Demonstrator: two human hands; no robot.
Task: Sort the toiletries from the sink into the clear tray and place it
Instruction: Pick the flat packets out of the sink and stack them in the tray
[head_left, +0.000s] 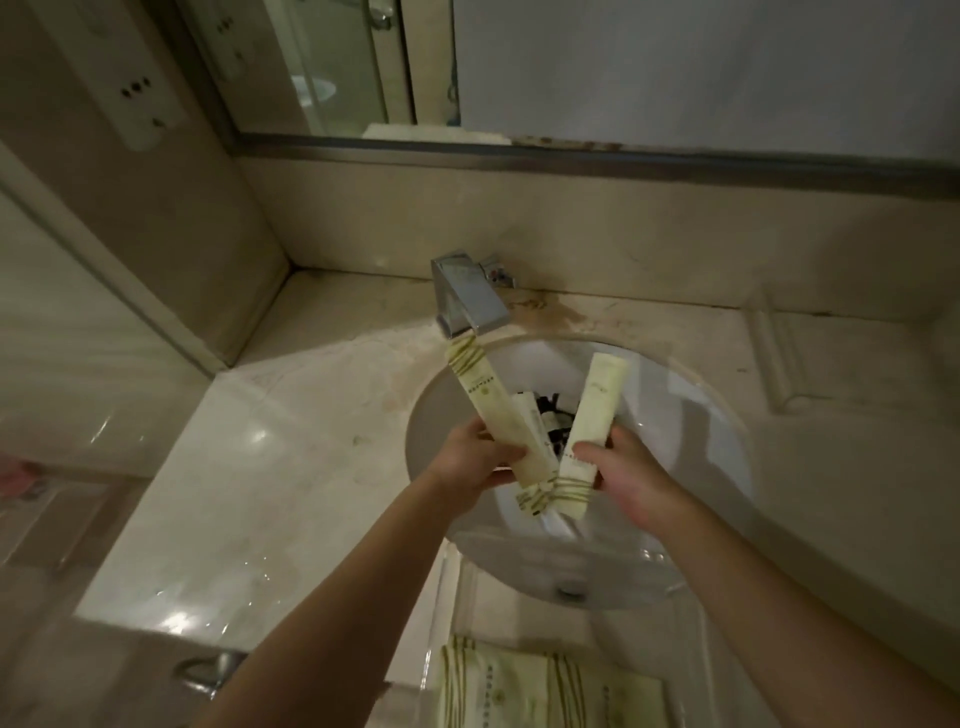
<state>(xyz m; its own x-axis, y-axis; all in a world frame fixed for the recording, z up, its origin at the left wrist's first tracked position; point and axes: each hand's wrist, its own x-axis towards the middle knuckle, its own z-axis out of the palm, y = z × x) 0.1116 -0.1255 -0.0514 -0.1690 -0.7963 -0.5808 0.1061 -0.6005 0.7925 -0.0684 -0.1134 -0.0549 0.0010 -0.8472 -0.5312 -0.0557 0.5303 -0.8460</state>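
Over the white sink (691, 415) both my hands hold long cream toiletry packets with green stripes. My left hand (475, 457) grips one packet (488, 397) that points up toward the faucet, with a second packet (537, 447) lying against it. My right hand (623, 470) grips another cream packet (592, 410). More toiletries (550, 415), some dark, lie in the basin behind the packets. The clear tray (447, 623) stands at the near edge of the counter below the sink, with flat cream packets (545, 691) in it.
A chrome faucet (467, 296) juts over the back of the basin. The wet marble counter (260, 493) spreads to the left. A clear rack (774, 353) lies on the counter at the right. A mirror (675, 67) runs along the back wall.
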